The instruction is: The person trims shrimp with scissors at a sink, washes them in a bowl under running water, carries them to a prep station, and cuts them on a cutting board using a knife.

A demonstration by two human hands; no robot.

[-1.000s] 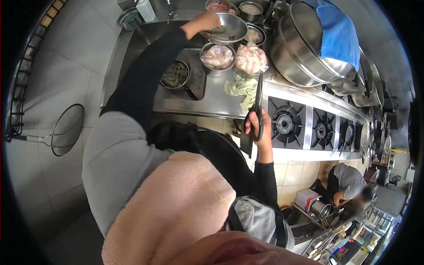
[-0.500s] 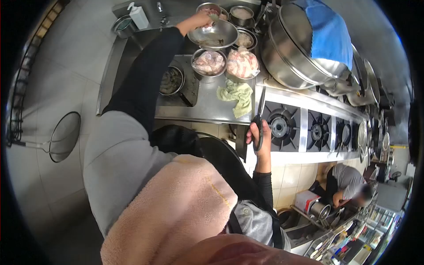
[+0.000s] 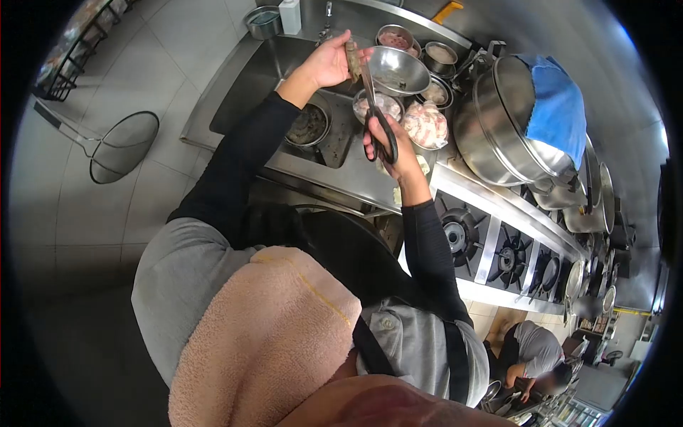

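My left hand point(image 3: 329, 62) is raised over the sink edge, with a greyish-brown raw shrimp point(image 3: 353, 61) held at its fingers. My right hand point(image 3: 398, 153) grips black-handled scissors point(image 3: 382, 127), whose blades point up toward the shrimp. Just beyond them is a wide steel bowl point(image 3: 405, 65) with a little dark residue inside. Partly behind the scissors stands a bowl of bagged pale meat point(image 3: 388, 107). A second bagged heap of pinkish meat point(image 3: 427, 127) sits beside it. In the sink point(image 3: 245, 96) lies a pan point(image 3: 316, 127) with dark contents.
Smaller steel bowls point(image 3: 439, 57) stand behind the wide bowl. To the right are a large steel pot point(image 3: 491, 128) draped with a blue cloth point(image 3: 553, 107) and a row of gas burners point(image 3: 455, 235). A strainer point(image 3: 124, 146) is at left; another person point(image 3: 535, 345) works at lower right.
My left hand has come back from the bowls with the shrimp. My right hand has brought the scissors from near the stove's edge up beside it. The view has shifted.
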